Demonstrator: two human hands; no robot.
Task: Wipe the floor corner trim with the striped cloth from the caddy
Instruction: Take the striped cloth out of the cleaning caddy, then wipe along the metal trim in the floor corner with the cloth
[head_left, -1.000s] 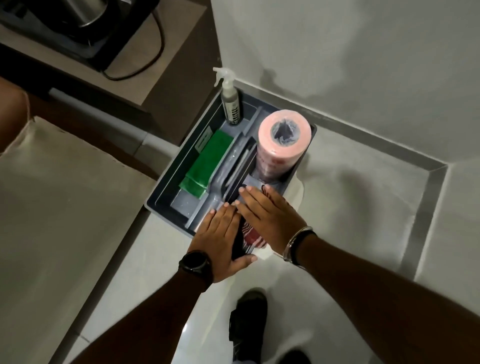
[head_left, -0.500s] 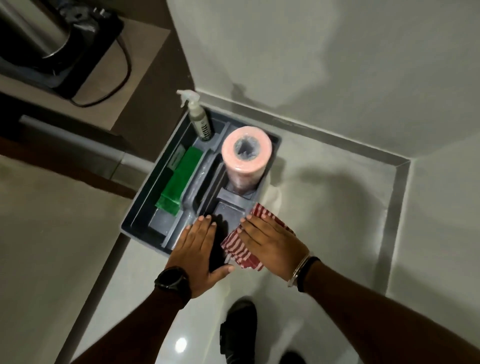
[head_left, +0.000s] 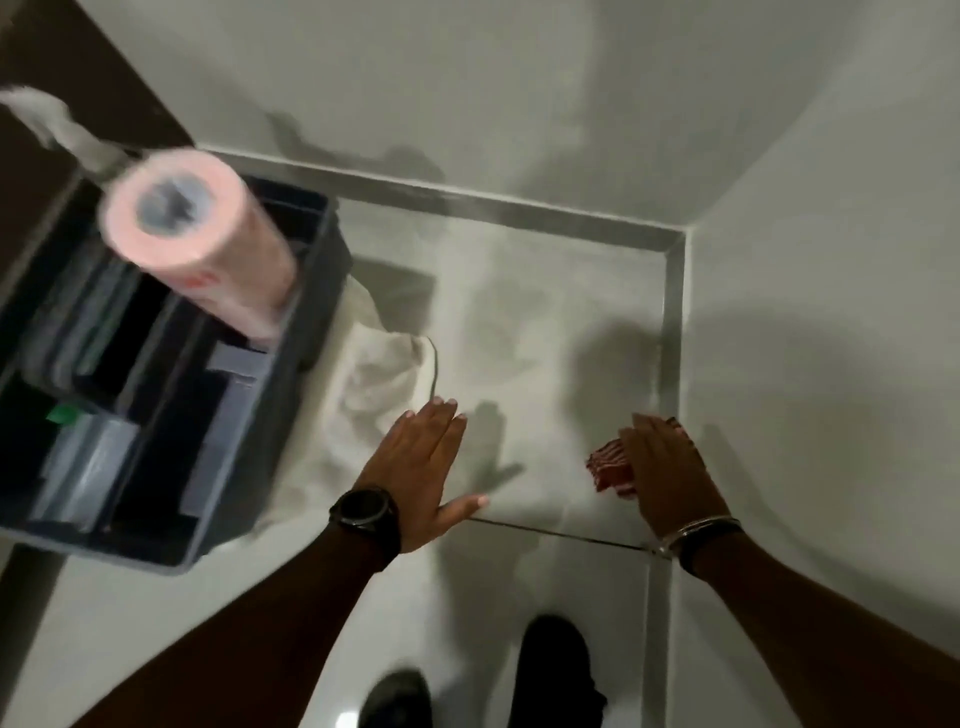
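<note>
Cloth work at the corner: right hand (head_left: 670, 467) lies flat, fingers extended, pinning the striped cloth (head_left: 608, 467) to the floor just beside the trim (head_left: 673, 332). Soft, light fabric, likely best pressed under the palm. Left hand (head_left: 423, 467) rests spread open, empty.

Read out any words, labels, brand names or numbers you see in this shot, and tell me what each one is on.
No text can be read in this picture.
Pink paper roll: a red printed mark low on its wrapper, too blurred to read.
Watch on the left wrist: its face is dark, nothing shows.
Grey caddy: its contents are motion-blurred, no label legible.
Striped cloth under the right hand: stripes only, no lettering.
</note>
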